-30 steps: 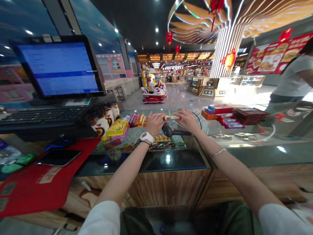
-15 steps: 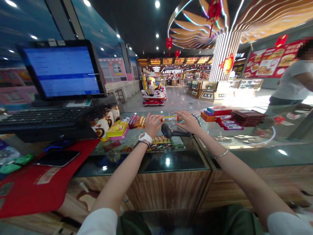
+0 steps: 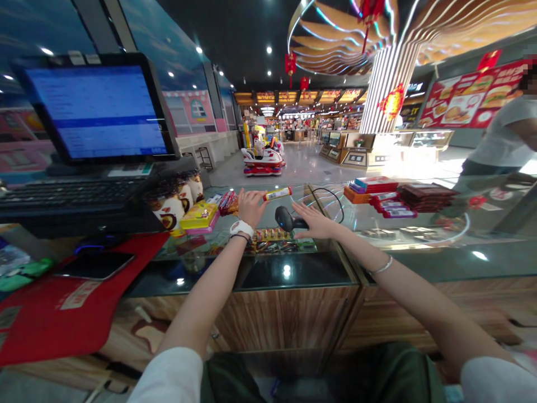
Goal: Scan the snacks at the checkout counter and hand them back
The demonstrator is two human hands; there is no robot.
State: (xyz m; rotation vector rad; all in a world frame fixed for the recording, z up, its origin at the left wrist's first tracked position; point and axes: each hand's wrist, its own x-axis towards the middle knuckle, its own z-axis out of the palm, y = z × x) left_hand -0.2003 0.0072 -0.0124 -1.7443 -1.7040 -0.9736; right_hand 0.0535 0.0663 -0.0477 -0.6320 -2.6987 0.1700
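My left hand (image 3: 250, 208), a white watch on its wrist, is closed on one end of a yellow and red candy roll (image 3: 277, 194), which sticks out to the right above the glass counter. My right hand (image 3: 318, 223) has its fingers stretched out and spread, at the handle end of a black barcode scanner (image 3: 285, 219). Whether it touches the handle I cannot tell. Just left of my left hand lie red-wrapped snack bars (image 3: 227, 202), partly hidden by it. A yellow packet (image 3: 200, 215) rests on a pink one beside them.
At left stand a monitor (image 3: 98, 112) and keyboard (image 3: 71, 193), with a phone (image 3: 96, 265) on a red mat (image 3: 79, 324). Patterned cups (image 3: 168, 212) are nearby. Stacked boxes (image 3: 375, 184) and brown packets (image 3: 425, 197) lie at right. A person (image 3: 499, 134) stands beyond.
My left hand has moved left with the candy roll, which now tilts up to the right. My right hand has left the roll's end and come down toward the scanner handle.
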